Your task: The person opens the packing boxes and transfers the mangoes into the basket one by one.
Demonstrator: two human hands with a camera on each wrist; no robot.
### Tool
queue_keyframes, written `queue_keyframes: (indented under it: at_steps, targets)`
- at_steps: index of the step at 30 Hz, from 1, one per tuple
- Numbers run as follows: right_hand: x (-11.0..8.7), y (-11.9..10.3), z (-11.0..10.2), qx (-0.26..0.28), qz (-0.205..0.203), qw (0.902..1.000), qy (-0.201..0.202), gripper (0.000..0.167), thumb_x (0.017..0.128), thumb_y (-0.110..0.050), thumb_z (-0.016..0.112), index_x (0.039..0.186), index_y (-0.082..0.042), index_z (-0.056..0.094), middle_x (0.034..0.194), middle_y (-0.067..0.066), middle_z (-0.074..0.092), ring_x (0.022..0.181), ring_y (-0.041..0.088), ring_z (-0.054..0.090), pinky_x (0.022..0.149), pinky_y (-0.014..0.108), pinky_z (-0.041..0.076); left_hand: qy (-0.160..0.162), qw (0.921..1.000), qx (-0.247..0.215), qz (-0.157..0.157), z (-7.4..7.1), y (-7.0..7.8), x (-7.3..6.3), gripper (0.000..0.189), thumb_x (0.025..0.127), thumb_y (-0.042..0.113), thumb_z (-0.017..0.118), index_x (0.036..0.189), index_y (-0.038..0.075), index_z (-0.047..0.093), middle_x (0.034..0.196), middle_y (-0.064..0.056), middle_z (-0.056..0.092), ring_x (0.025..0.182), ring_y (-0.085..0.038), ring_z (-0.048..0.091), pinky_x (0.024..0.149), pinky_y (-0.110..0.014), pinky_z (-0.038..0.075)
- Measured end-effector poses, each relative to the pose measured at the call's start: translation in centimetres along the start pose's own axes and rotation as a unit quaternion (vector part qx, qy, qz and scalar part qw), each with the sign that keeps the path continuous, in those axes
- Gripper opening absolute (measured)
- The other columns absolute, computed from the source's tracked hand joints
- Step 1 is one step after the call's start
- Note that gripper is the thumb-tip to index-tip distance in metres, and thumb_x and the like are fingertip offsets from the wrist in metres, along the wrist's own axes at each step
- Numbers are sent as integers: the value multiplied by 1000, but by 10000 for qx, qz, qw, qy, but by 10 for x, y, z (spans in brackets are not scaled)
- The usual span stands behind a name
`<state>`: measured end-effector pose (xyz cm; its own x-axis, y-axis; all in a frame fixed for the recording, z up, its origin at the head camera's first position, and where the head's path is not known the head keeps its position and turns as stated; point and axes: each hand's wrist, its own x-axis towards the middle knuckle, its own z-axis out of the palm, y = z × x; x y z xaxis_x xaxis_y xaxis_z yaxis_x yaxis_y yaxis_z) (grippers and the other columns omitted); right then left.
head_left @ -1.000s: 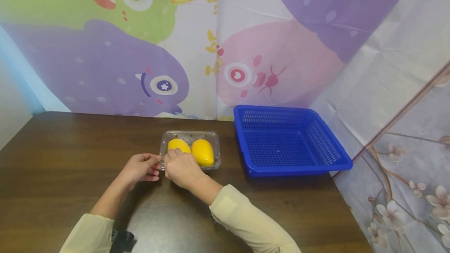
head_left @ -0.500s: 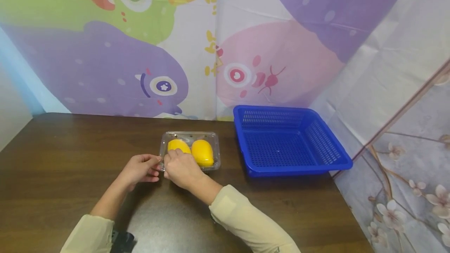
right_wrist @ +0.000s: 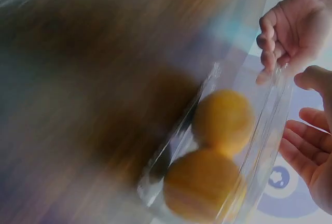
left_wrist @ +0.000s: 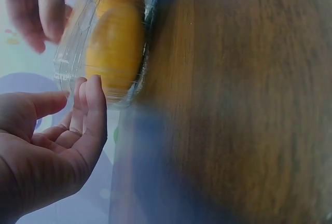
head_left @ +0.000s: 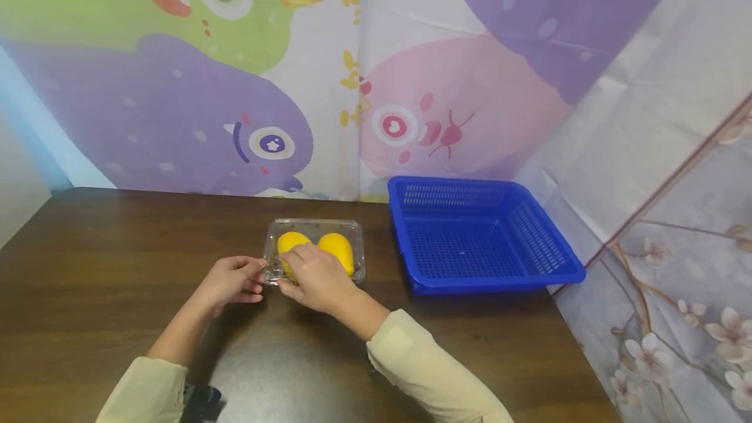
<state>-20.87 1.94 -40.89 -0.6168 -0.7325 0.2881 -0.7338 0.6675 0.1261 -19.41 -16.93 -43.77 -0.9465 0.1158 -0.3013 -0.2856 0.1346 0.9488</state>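
A clear plastic clamshell box lies on the table with two yellow mango-shaped fruits inside, the left fruit and the right fruit. My left hand pinches the box's front left corner between thumb and fingertips; in the left wrist view the thumb sits at the rim. Over the front of the box is my right hand, fingers loosely bent and spread above the top. The right wrist view shows its thumb and fingers apart beside the transparent rim, gripping nothing.
A blue perforated plastic basket stands to the right of the box, near the back of the brown wooden table. A cartoon-printed cloth hangs behind, and a flower-patterned sheet borders the right side.
My right hand has shifted right from the box's front left corner and its fingers have loosened. The left hand stays at the corner, and the box has hardly moved.
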Motion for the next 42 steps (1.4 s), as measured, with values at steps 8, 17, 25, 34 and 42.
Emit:
queue_keyframes:
  at_steps: [8,17,25,34,42]
  targets:
    - [-21,24,0,-24,67,9994,331,39,82,-42,65,108,-13,66,102,-2,63,96,11,59,82,22,52,51,10000,74,-31,-1,-2,-1,42,98,20,46,122,-15,44,77,0,57,64,-8,57,63,-29,58]
    - [-42,53,-6,-16,81,9995,289,35,82,-39,66,104,-11,67,100,0,62,89,13,56,76,21,51,61,9999,76,-35,-2,0,0,42,98,20,46,121,-15,44,78,-1,58,64,-8,56,65,-29,58]
    - [-54,64,-8,216,250,9994,110,34,82,-36,67,105,-11,66,104,1,61,94,14,56,77,22,52,25,10000,86,-45,-5,1,-4,41,98,19,45,121,-15,44,76,1,57,63,-8,56,64,-28,58]
    - [-59,71,-5,353,23,9992,189,33,82,-34,67,105,-10,67,108,4,62,96,15,57,78,22,52,45,9999,96,-69,-7,-1,-5,42,98,21,46,121,-14,44,77,1,58,64,-7,56,65,-28,58]
    - [-59,72,-6,498,-225,9985,-71,35,84,-33,66,111,-11,66,114,4,60,103,15,56,82,23,53,27,9999,148,-71,-8,-1,-5,43,98,21,46,122,-14,44,77,1,58,64,-7,56,65,-28,58]
